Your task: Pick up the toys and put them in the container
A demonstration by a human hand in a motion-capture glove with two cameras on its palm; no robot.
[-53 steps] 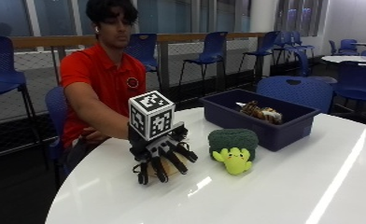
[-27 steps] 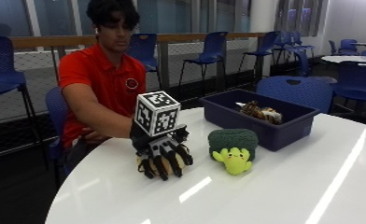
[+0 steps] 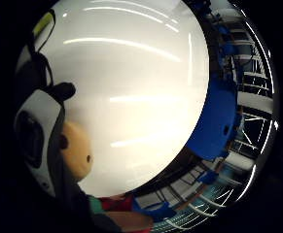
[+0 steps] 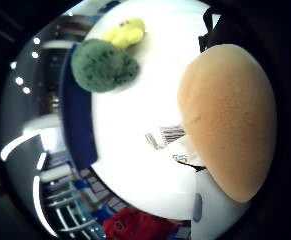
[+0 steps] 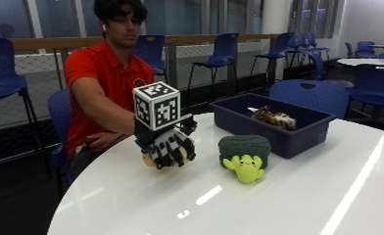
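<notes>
The gloved right hand (image 5: 168, 147) has its fingers curled down around a tan rounded toy (image 5: 154, 159) resting on the white table (image 5: 257, 205); half a second ago the fingers hung spread above the tabletop with nothing between them, and a second ago they reached further forward and lower. The hand now sits a little nearer the green toy than before.

In the thumb side palm view the tan toy (image 4: 227, 120) fills much of the picture, close against the palm, with a white label (image 4: 166, 135) bearing a barcode beside it. The little finger side palm view shows only a small edge of the same toy (image 3: 78, 150) next to the strap, with bare tabletop (image 3: 141, 73) beyond.

Three toys can be counted. The tan one is under the hand. A broccoli plush (image 5: 244, 152) with a yellow-green face stands on the table between the hand and the container, apart from the hand. A striped plush (image 5: 274, 117) lies inside the dark blue container (image 5: 290, 139), of which there is one. Only the outside view shows the container's contents; the thumb side view shows the broccoli plush (image 4: 105, 62) and the bin's blue wall (image 4: 77, 125).
</notes>
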